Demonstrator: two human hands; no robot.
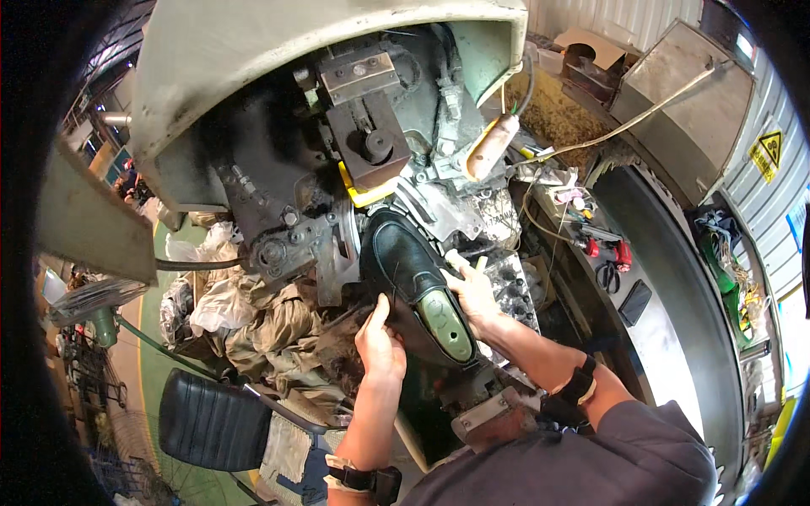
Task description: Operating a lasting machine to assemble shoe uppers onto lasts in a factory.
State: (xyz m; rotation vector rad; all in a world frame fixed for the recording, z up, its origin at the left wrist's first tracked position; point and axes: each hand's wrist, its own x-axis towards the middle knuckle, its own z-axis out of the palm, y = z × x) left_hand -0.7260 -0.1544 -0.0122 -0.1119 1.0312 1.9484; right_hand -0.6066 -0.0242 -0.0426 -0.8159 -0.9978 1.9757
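Note:
A black shoe upper sits on a green shoe last, its toe under the head of a large machine and its heel end toward me. My left hand is at the shoe's left side, thumb stretched up along its edge and the other fingers curled, partly hidden. On the opposite side, my right hand is closed against the shoe's edge, thumb by the opening. Pale coverings show on some of its fingertips. Beneath the shoe, what supports it is hidden.
A hanging lamp is right of the machine head. Cloth bundles lie at left, behind a black chair. On the right bench are red-handled tools and a dark phone-like slab. A curved dark belt runs beyond.

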